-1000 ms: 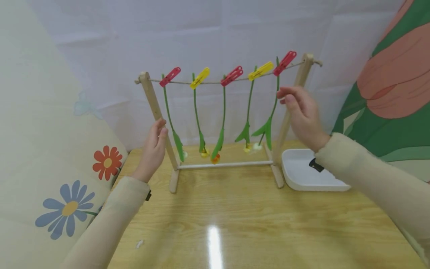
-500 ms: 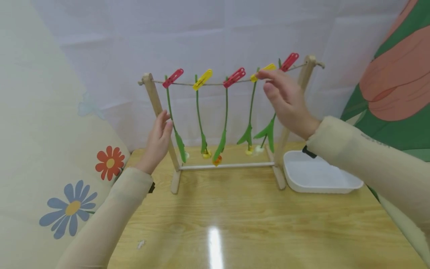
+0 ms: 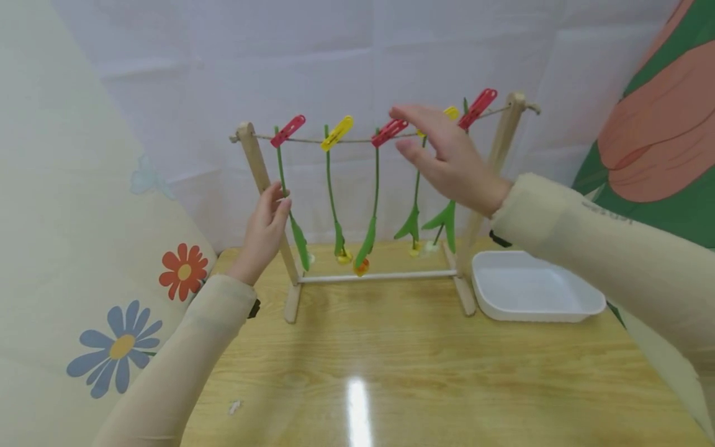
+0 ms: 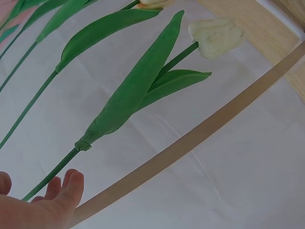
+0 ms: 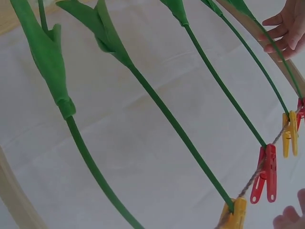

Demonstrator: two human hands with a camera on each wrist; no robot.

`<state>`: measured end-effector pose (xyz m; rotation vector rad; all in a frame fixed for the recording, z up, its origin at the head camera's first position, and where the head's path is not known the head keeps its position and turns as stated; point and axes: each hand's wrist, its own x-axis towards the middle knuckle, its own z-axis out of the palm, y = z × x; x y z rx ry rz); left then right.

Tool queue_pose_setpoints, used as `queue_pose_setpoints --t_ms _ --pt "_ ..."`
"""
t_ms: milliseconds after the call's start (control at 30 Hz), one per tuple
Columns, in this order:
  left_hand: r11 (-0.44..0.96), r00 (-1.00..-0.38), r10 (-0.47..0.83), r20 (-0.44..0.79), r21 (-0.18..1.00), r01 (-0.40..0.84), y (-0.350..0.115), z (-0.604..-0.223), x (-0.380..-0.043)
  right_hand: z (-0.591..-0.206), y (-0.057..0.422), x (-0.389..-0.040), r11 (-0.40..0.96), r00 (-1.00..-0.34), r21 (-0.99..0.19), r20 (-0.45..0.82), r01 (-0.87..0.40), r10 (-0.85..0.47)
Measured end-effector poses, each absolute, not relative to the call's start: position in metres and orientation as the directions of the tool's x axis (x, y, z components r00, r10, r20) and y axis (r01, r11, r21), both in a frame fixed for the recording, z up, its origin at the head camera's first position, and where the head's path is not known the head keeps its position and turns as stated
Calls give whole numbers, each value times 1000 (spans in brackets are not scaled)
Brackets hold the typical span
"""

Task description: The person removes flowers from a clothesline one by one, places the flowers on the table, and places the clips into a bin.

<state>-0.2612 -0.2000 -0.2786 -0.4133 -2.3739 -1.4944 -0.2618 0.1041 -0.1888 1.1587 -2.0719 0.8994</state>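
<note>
Artificial tulips hang upside down from a cord, each clipped by a red or yellow clothespin. My left hand (image 3: 262, 233) is at the stem of the leftmost white tulip (image 4: 217, 38), its fingers loosely bent beside the stem without a visible grip. A red clothespin (image 3: 290, 130) fastens that stem above. My right hand (image 3: 449, 164) reaches across with fingers extended, close to the middle red clothespin (image 3: 385, 135); whether it touches is unclear. It partly covers the yellow clothespin (image 3: 451, 113) and stem behind it. The rightmost red clothespin (image 3: 478, 107) shows above the right wrist.
A wooden rack (image 3: 254, 158) carries the cord (image 3: 360, 141), with a white bar (image 3: 380, 275) low between its feet. A white tray (image 3: 486, 298) stands to the right on the wooden table (image 3: 424, 366). A small white scrap (image 3: 234, 406) lies front left.
My right hand has moved left along the cord, from the rightmost tulip to the middle red clothespin. My left hand has shifted slightly up and right to the leftmost stem.
</note>
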Motion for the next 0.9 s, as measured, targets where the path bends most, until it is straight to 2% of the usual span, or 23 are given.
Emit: queue_pose_setpoints --t_ms 100,467,633,900 --pt "413 -909 69 411 818 401 -200 -278 -263 -181 97 -263 441 -480 -260 709 -859 -517" --pt "422 -905 32 424 815 397 -198 -280 -270 -160 73 -267 633 -677 -268 439 -726 -590" --pt "426 -895 3 446 809 405 -197 -278 -271 -151 60 -270 687 -713 -229 381 -690 -589" --pt "446 -893 -19 449 804 394 -199 -276 -272 -135 41 -279 725 -729 -156 319 -671 -606"
